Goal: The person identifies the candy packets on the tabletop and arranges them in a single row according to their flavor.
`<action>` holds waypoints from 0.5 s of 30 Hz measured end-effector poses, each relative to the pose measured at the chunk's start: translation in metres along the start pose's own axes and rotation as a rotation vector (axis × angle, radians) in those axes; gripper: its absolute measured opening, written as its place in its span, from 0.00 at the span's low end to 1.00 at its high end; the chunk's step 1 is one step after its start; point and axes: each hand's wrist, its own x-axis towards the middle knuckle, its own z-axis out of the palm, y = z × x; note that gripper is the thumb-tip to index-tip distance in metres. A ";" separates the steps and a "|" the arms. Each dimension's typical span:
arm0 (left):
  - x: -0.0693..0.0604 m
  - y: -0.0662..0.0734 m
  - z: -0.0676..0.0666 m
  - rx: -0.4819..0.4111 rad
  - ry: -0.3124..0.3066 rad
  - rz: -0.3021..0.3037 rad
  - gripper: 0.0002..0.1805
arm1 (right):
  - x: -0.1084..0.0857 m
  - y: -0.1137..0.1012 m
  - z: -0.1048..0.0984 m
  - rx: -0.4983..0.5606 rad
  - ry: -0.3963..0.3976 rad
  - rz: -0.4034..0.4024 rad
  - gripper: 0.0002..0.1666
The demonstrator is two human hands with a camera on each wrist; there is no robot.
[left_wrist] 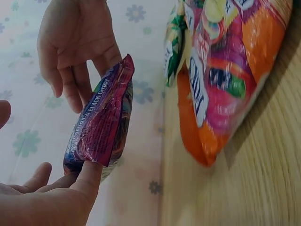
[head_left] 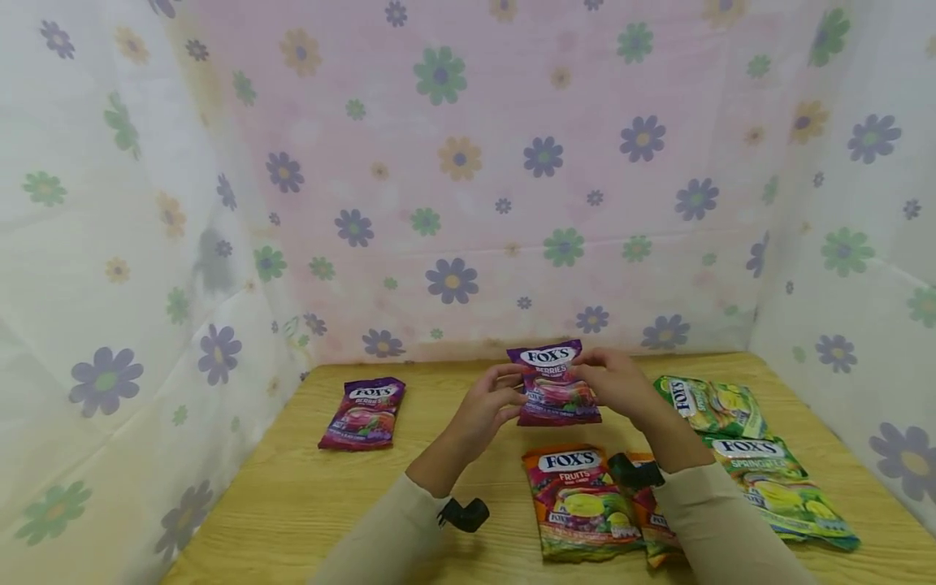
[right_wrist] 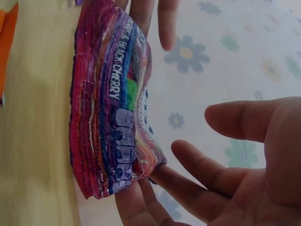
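Note:
A purple Fox's Berries candy bag (head_left: 552,398) is upright between the two hands, its front facing the head camera. My left hand (head_left: 488,410) is at its left side; in the left wrist view the fingers (left_wrist: 89,181) touch the bag's end and the thumb stays apart. My right hand (head_left: 617,386) is at the right side. In the right wrist view its fingers (right_wrist: 188,193) reach to the bag's edge and partly behind it, with the thumb (right_wrist: 240,120) off the bag. Some fingertips are hidden behind the bag.
Another purple Berries bag (head_left: 366,414) lies at the table's left. Two orange Fruits bags, one in front (head_left: 581,504) and one partly under the right forearm (head_left: 653,520), lie nearer. Two green bags (head_left: 712,406) (head_left: 782,491) lie at right. Flowered cloth (head_left: 453,203) encloses the wooden table (head_left: 278,520).

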 end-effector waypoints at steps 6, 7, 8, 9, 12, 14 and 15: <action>-0.009 0.005 -0.026 0.075 0.017 -0.001 0.33 | 0.008 -0.013 0.028 0.077 0.012 0.012 0.23; -0.010 0.007 -0.030 0.089 0.017 0.001 0.33 | 0.008 -0.014 0.031 0.101 0.011 0.014 0.24; -0.011 0.007 -0.033 0.098 0.020 0.003 0.33 | 0.009 -0.016 0.035 0.118 0.013 0.020 0.24; -0.012 0.008 -0.036 0.105 0.019 0.006 0.33 | 0.010 -0.017 0.038 0.131 0.016 0.025 0.24; -0.014 0.012 -0.043 0.118 0.020 0.009 0.33 | 0.012 -0.021 0.045 0.150 0.021 0.037 0.24; -0.015 0.014 -0.048 0.128 0.027 0.008 0.34 | 0.014 -0.024 0.050 0.155 0.028 0.050 0.24; -0.016 0.016 -0.050 0.133 0.036 0.006 0.34 | 0.014 -0.025 0.052 0.160 0.027 0.051 0.24</action>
